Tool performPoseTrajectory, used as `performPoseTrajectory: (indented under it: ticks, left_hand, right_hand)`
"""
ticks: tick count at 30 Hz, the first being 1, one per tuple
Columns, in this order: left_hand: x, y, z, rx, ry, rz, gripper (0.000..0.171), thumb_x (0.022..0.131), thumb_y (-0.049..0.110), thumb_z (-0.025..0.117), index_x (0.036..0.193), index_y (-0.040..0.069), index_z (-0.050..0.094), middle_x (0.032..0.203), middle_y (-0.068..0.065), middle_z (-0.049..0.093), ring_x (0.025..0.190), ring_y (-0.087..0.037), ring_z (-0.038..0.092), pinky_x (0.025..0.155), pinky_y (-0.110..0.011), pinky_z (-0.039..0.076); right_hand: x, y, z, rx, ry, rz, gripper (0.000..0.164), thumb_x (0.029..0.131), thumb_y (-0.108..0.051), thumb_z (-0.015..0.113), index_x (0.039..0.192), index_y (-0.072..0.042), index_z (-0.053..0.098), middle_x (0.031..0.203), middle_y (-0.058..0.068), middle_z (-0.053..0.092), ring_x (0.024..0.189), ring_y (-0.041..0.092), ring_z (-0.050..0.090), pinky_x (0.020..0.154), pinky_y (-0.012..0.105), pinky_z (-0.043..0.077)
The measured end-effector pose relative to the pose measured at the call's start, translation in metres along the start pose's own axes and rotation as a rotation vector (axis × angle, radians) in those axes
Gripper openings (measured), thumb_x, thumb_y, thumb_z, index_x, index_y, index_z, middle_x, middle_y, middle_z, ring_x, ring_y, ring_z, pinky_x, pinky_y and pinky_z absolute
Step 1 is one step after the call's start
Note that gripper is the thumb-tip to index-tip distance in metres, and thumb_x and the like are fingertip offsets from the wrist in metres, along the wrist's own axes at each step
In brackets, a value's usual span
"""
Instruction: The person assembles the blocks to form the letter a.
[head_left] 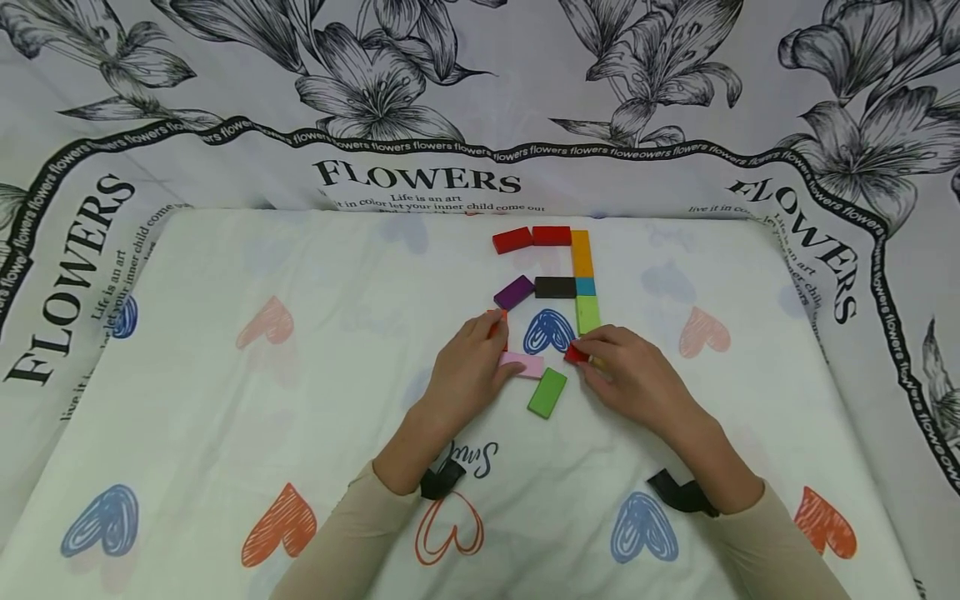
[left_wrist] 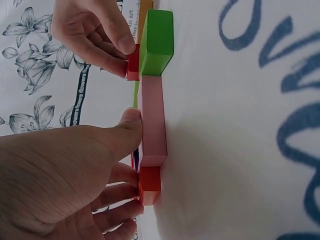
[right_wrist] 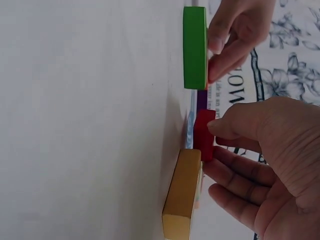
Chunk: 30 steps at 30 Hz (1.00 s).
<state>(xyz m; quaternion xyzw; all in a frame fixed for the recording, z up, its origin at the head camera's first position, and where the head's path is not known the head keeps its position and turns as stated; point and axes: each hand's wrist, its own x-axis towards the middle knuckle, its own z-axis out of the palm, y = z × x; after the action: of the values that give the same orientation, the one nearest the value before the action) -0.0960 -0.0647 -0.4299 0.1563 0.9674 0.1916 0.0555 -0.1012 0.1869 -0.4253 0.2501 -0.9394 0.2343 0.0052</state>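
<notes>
With thumb and fingers, my right hand point(head_left: 633, 375) pinches a small red block point(head_left: 575, 354), at the lower end of a column of blocks. A yellow-tan block point(right_wrist: 181, 195) lies by those fingers, mostly hidden under the hand in the head view. My left hand point(head_left: 465, 367) rests its fingers against an orange-red block point(left_wrist: 150, 185), while its thumb touches a pink block point(head_left: 525, 365). Between the hands lies a slanted green block point(head_left: 547, 393), near the pink one's right end. Above the left fingers is a tilted purple block point(head_left: 513, 292).
Two red blocks point(head_left: 551, 236) line the top of the arrangement. An orange block point(head_left: 582, 253), a blue block point(head_left: 585, 287) and a light green block point(head_left: 588, 315) run down its right side. A black block point(head_left: 555, 287) joins at the middle. All lie on a heart-printed white cloth point(head_left: 187, 400).
</notes>
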Motion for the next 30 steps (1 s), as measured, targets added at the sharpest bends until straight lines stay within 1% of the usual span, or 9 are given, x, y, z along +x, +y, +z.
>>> performPoseTrajectory:
  ticks: [9,15,21,25,27,30]
  left_hand:
    - [-0.0002,0.0004,0.0011,-0.009,-0.027,-0.005,0.07,0.097,0.038,0.077,0.153,0.003,0.055,0.163,-0.014,0.05,0.146,-0.03,0.053,0.118,-0.041,0.051]
    - [-0.0004,-0.0003,0.0012,0.003,-0.011,-0.005,0.069,0.096,0.038,0.077,0.151,0.003,0.057,0.162,-0.014,0.051,0.145,-0.03,0.054,0.117,-0.04,0.052]
    - [-0.0013,-0.0011,-0.0007,-0.011,0.002,0.004,0.067,0.097,0.037,0.078,0.15,0.001,0.057,0.161,-0.015,0.051,0.145,-0.031,0.054,0.117,-0.041,0.052]
    - [-0.0015,-0.001,-0.002,-0.018,-0.001,0.001,0.069,0.096,0.036,0.078,0.151,0.001,0.056,0.162,-0.015,0.05,0.146,-0.031,0.053,0.117,-0.041,0.052]
    - [-0.001,-0.001,-0.0016,-0.02,-0.013,-0.008,0.069,0.097,0.037,0.077,0.152,0.002,0.055,0.162,-0.014,0.05,0.147,-0.031,0.052,0.118,-0.041,0.051]
    - [-0.0002,-0.0012,-0.0003,-0.02,-0.025,-0.017,0.069,0.097,0.038,0.077,0.153,0.003,0.055,0.163,-0.013,0.049,0.15,-0.03,0.049,0.12,-0.042,0.049]
  right_hand:
    - [-0.0029,0.0051,0.0027,-0.011,-0.008,0.048,0.032,0.091,-0.012,0.081,0.122,-0.005,0.079,0.116,0.014,0.077,0.107,0.03,0.073,0.091,0.047,0.065]
    - [-0.0018,0.0073,0.0029,-0.036,-0.002,0.027,0.032,0.091,-0.012,0.082,0.121,-0.005,0.079,0.116,0.014,0.078,0.109,0.031,0.072,0.092,0.047,0.065]
    - [0.0001,0.0092,0.0016,-0.081,0.017,0.007,0.03,0.089,-0.012,0.082,0.119,-0.006,0.08,0.114,0.014,0.079,0.106,0.032,0.074,0.088,0.047,0.065]
    - [-0.0006,0.0076,0.0005,-0.096,-0.007,0.034,0.032,0.091,-0.013,0.08,0.122,-0.005,0.079,0.115,0.015,0.078,0.105,0.032,0.074,0.083,0.047,0.066]
    - [-0.0012,0.0066,0.0003,-0.093,-0.027,0.054,0.033,0.092,-0.013,0.079,0.124,-0.005,0.078,0.116,0.015,0.078,0.106,0.033,0.074,0.084,0.047,0.066]
    - [-0.0015,0.0057,-0.0004,-0.078,-0.045,0.072,0.034,0.093,-0.012,0.079,0.125,-0.003,0.077,0.118,0.017,0.077,0.109,0.034,0.074,0.09,0.049,0.065]
